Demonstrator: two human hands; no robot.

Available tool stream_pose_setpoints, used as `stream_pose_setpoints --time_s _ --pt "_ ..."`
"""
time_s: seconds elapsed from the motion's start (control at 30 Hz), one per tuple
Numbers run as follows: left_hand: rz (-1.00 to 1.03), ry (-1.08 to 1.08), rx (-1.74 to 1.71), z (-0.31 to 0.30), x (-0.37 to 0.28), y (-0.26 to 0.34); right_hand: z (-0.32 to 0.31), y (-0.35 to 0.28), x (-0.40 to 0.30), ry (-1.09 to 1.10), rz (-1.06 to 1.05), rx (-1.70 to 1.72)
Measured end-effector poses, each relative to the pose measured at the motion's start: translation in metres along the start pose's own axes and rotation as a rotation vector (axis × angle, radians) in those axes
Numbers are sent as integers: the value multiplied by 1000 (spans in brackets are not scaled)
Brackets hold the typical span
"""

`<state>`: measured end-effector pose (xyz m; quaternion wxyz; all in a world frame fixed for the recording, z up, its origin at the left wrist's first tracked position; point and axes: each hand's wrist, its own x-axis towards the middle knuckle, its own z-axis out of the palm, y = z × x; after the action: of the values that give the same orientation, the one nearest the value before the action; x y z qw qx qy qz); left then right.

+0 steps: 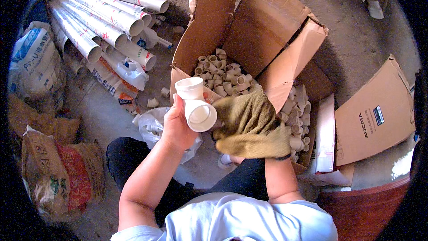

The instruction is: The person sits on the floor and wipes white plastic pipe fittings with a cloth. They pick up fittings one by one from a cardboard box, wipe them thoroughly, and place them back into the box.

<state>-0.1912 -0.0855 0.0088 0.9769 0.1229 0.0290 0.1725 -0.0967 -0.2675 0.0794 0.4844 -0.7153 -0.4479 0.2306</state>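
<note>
My left hand (pixel 177 125) grips a white plastic pipe fitting (pixel 190 97), thumb along its side. One of the fitting's open ends points up and another faces me. Bunched around my right hand is an olive-brown cloth (pixel 254 117), blurred by motion, close to the fitting's right side. The cloth hides the fingers of that hand; below it my right forearm (pixel 281 177) shows bare. Beyond both hands an open cardboard box (pixel 267 26) contains many small white elbow fittings (pixel 222 73).
Long white plastic pipes (pixel 100 13) lie stacked at far left. Printed sacks (pixel 40 63) stand along the left. A clear plastic bag (pixel 150 120) lies by my left knee. To the right, more fittings (pixel 296 117) fill another box, beside a cardboard flap (pixel 374 117).
</note>
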Motion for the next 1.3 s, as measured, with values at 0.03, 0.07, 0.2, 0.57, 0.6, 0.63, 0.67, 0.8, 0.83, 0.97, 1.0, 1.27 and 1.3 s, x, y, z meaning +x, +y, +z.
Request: stream_pose_setpoints --time_s 0.03,0.07,0.2,0.57,0.6,0.63,0.67,0.8,0.83,0.97,1.0,1.27,1.3 --pt "24 33 7 0 2 0 4 -10 0 -114 -40 -322" --pt "50 66 15 0 3 0 10 -15 4 -240 -50 -457" --pt "67 44 174 2 5 -5 46 33 6 -549 202 473" --pt "375 115 597 -2 5 -22 105 111 46 -261 100 634" --pt "334 87 636 -3 5 -20 102 105 48 -272 147 766" --pt "315 57 666 -2 4 -16 101 96 51 -278 196 900" --pt "296 28 696 1 4 -12 96 84 52 -304 314 1178" --pt "116 -68 617 3 8 4 78 91 35 -358 340 1490" --pt "63 -93 571 3 9 7 77 98 30 -310 436 1522" --pt "168 -106 623 3 9 4 66 31 6 -174 784 1326" --pt "225 -71 623 -1 9 2 54 -29 2 -151 718 1285" --pt "-55 282 229 -2 14 18 53 35 22 -140 533 955" --pt "-109 264 203 -2 13 19 49 35 22 -134 541 1004"
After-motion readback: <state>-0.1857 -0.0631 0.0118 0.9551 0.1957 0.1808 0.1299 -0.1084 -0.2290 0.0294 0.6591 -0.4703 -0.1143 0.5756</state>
